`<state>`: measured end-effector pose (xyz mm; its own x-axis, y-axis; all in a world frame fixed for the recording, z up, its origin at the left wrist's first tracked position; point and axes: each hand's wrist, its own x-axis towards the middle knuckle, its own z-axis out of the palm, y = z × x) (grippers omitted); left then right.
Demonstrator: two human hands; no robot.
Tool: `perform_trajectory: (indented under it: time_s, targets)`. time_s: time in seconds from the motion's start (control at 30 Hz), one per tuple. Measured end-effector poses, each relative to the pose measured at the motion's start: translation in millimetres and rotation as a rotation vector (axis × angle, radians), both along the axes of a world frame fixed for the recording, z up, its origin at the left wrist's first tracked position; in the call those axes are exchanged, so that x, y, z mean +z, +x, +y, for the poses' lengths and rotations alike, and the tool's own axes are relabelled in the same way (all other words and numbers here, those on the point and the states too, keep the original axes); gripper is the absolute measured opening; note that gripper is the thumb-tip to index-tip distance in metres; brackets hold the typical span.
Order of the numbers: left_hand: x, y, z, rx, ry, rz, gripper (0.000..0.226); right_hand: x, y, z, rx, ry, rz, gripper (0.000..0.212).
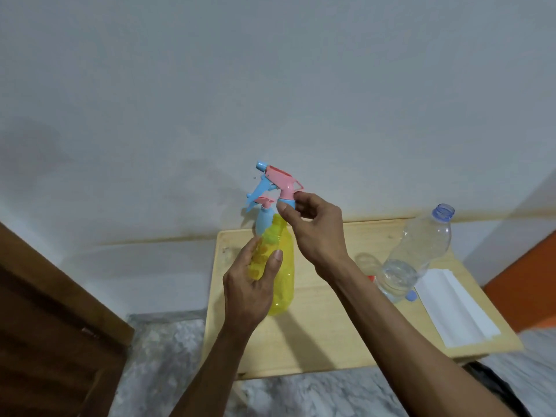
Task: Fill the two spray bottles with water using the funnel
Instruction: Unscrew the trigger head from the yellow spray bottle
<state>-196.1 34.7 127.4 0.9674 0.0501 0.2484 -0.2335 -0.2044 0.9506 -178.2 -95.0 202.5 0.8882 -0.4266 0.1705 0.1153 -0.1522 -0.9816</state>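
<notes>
A yellow spray bottle point(284, 266) stands on the small wooden table point(331, 326). My left hand point(251, 287) wraps round its body. My right hand point(313, 227) pinches the blue collar under its pink and blue trigger head point(278, 182). Behind it a second, smaller spray bottle point(264, 218) with a blue body shows only its top. A clear plastic water bottle point(418, 254), uncapped and holding a little water, stands to the right. A clear object point(368, 263) behind my right wrist may be the funnel; I cannot tell.
A folded white cloth point(454, 308) lies at the table's right side. A blue cap point(410, 295) sits at the water bottle's base. A wooden door point(45, 326) stands to the left, and the wall rises just behind the table. The floor is marbled grey.
</notes>
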Motion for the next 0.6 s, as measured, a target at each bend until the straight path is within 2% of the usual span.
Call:
perform_trajectory:
  time_s: [0.13, 0.3, 0.33, 0.43, 0.6]
  targets:
    - [-17, 3, 15, -0.057, 0.009, 0.015, 0.046, 10, 7, -4, -0.146, 0.081, -0.087, 0.012]
    - [-50, 11, 35, -0.101, 0.089, 0.073, 0.074, 25, 5, -30, -0.343, 0.147, -0.176, 0.008]
    - [-56, 13, 37, -0.104, 0.098, 0.086, 0.074, 23, 3, -38, -0.365, 0.145, -0.174, 0.007]
    - [-66, 17, 32, -0.077, 0.100, 0.125, 0.062, 7, -5, -60, -0.397, 0.141, -0.133, 0.008]
    - [-81, 23, 12, -0.035, 0.131, 0.146, 0.070, -59, -9, -87, -0.408, 0.037, 0.098, 0.014]
